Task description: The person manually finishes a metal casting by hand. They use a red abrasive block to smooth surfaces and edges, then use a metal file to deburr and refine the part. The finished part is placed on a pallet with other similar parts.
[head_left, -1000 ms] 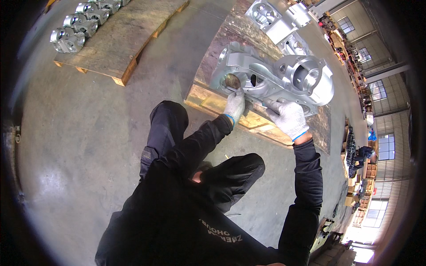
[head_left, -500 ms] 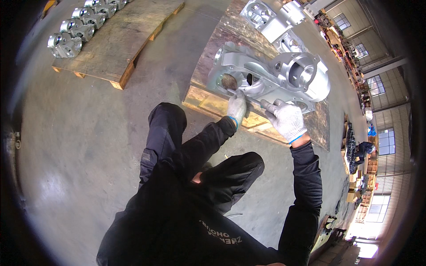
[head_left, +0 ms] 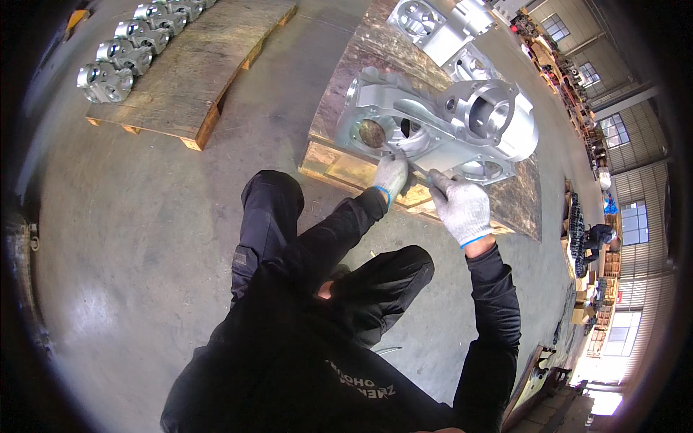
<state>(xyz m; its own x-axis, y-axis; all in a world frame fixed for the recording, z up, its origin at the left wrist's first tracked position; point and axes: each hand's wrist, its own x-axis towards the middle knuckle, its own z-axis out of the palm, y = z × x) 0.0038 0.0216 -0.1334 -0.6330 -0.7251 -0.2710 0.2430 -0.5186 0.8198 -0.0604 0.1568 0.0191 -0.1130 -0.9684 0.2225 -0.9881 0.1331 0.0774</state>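
A large silver metal casting (head_left: 433,144) with round bores lies on a wooden pallet (head_left: 333,160) before me. Both my gloved hands are at its near lower edge. Between them runs a thin, dark rod-like tool (head_left: 419,173), mostly covered by the fingers; its exact kind cannot be made out. My left hand (head_left: 392,174) is closed around its left end, just below the bore with a brown round patch. Closed on the other end is my right hand (head_left: 462,205), its thumb and forefinger toward the casting.
Another silver casting (head_left: 440,36) stands farther back on this pallet. At the far left, several smaller castings (head_left: 105,83) line a second pallet (head_left: 180,94). Shelving and stacked goods run along the right wall, where a person (head_left: 599,237) bends over. Grey concrete floor (head_left: 130,231) surrounds me.
My left hand has shifted slightly right along the casting's edge, and my right hand slightly left and lower. The thin tool has moved with them. The view has tilted slightly.
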